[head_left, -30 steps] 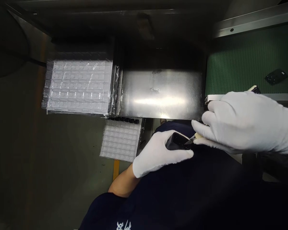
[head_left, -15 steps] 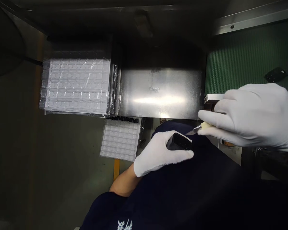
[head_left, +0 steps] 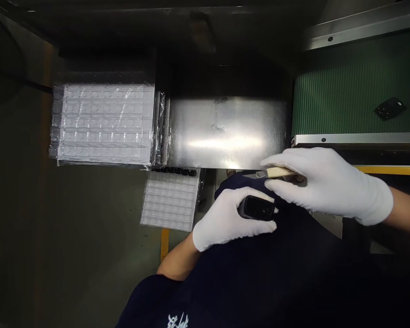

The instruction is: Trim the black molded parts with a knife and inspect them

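My left hand, in a white glove, grips a glossy black plastic piece with rounded corners between thumb and fingers. Whether it is one piece or a small stack I cannot tell. Just above and to the right, my gloved right hand is closed on a knife with a cream handle. Its pointed metal blade faces left, over the dark shirt and apart from the black piece. A similar black piece, with a small hole near one end, lies on the green conveyor belt.
A stack of clear plastic trays stands on the left of the steel table. Below the table edge is another clear tray with a row of black pieces along its top. The conveyor's metal rail runs along the right.
My right hand has moved left and turned, bringing the knife above the piece in my left hand. The left hand has tilted the piece slightly. On the belt, the black piece has shifted slightly left.
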`<move>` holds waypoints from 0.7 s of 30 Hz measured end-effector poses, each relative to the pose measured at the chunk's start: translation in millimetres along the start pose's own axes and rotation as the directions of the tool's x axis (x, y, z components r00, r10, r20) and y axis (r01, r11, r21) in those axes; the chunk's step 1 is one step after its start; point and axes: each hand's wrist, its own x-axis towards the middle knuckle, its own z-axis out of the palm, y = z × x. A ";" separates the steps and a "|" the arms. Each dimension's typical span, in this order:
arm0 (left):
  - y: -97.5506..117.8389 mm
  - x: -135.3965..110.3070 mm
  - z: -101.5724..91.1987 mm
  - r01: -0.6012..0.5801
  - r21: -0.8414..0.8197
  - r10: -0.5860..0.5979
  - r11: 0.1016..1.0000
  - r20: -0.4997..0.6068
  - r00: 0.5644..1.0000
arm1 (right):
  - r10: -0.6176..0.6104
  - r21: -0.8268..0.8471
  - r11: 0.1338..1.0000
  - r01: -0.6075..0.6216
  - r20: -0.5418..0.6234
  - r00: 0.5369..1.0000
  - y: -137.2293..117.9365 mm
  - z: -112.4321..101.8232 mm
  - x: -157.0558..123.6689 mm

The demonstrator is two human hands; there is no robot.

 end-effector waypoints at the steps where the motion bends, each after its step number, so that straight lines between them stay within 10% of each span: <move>1: -3.9 1.2 -2.4 -0.022 -0.007 0.022 1.000 0.000 1.000 | 0.015 0.075 0.997 -0.015 0.005 1.000 -1.1 2.3 0.6; 10: -30.3 2.8 -20.6 -0.018 -0.030 0.017 0.999 -0.035 0.999 | 0.118 0.350 0.920 -0.176 0.179 0.977 -24.1 7.5 10.2; 21: -23.3 23.5 0.7 0.045 0.048 -0.049 0.998 0.083 0.995 | 0.029 0.004 0.999 -0.033 0.391 0.920 -4.6 28.5 19.2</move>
